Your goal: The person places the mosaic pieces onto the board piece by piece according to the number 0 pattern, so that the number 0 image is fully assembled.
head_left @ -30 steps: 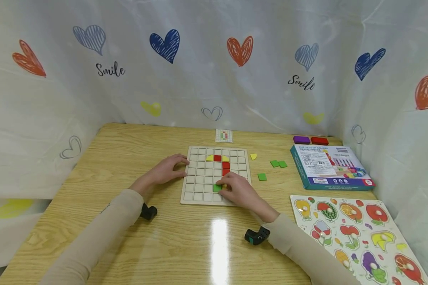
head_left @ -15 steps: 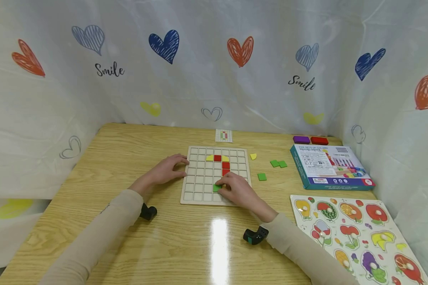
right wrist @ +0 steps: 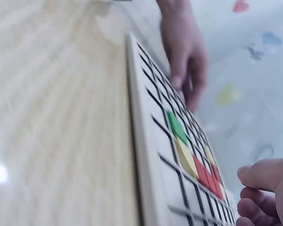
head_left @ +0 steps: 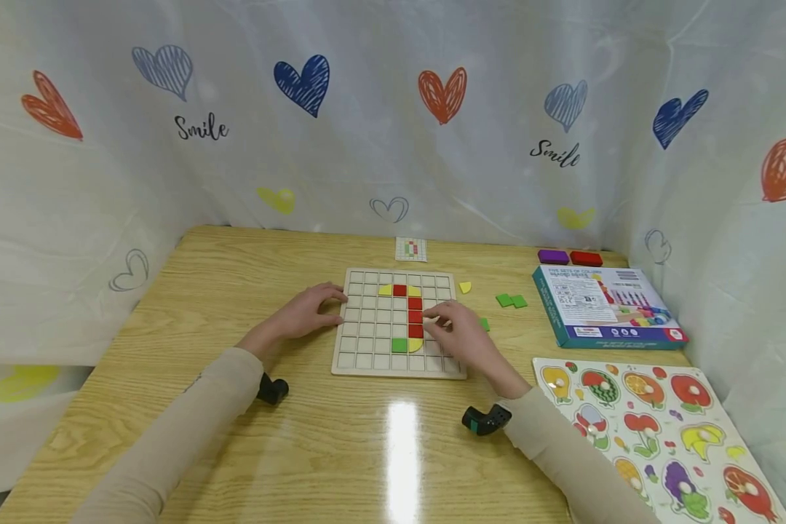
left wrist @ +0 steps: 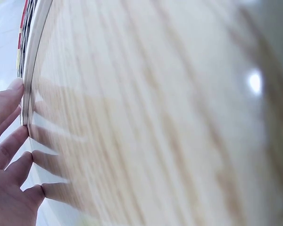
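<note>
The pale board with little squares lies flat on the tabletop, between the two hands. The left hand touches its left edge with fingers spread a bit. The right hand is over the board's right side, fingers loosely bent, thumb near the pointing finger, and I see nothing in it. Just left of its fingertips is a line of three red tiles. Below them sits a rounded yellow tile, with a green tile beside it on the left. Loose green tiles lie right of the board.
</note>
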### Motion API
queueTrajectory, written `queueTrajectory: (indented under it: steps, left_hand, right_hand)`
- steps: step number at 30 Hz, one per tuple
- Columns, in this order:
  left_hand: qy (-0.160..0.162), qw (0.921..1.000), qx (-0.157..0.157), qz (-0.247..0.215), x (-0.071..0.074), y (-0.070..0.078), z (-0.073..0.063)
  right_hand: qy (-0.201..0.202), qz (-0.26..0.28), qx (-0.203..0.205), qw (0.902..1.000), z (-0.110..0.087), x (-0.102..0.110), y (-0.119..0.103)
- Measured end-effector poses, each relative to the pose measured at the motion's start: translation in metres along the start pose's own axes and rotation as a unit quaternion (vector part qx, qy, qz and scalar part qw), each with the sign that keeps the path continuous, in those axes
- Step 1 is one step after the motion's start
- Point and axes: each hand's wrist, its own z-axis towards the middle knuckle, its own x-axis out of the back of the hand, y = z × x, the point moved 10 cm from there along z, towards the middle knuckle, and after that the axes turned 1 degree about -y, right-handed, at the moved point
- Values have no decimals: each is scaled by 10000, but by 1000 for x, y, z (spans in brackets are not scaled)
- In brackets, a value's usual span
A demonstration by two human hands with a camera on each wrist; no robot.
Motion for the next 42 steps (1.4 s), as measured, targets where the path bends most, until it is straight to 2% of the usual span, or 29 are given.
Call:
queueTrajectory:
  steps: [5, 10, 14, 21, 24, 32, 37, 42]
  left_hand:
    - [16, 10000, -20, 31, -1, 0, 1]
    - [9, 10000, 9, 8, -2, -1, 2]
    - [-29, 10000, 85, -36, -3, -1, 1]
    - [-57, 9998, 163, -53, -4, -1, 0]
    - [-30, 9999, 122, -40, -4, 1, 0]
    - [-4, 10000, 69, -45, -2, 1, -1]
    - [-48, 9999, 72, -65, -3, 1, -1]
    - [-40, 9999, 74, -120, -2, 1, -1]
  right_hand:
    - [461, 20, -407, 9981, 5, 33, 37]
    - [560, 224, -860, 9945, 11, 54, 73]
    - [365, 221, -1117, 9928, 20, 59, 93]
    - [-206, 334, -1543, 9872, 34, 48, 117]
    - [-280, 362, -1568, 9866, 39, 47, 120]
    - [-313, 352, -1267, 9908, 47, 45, 110]
    - [-193, 77, -1006, 9947, 52, 43, 107]
    - [-147, -203, -932, 9953, 55, 42, 108]
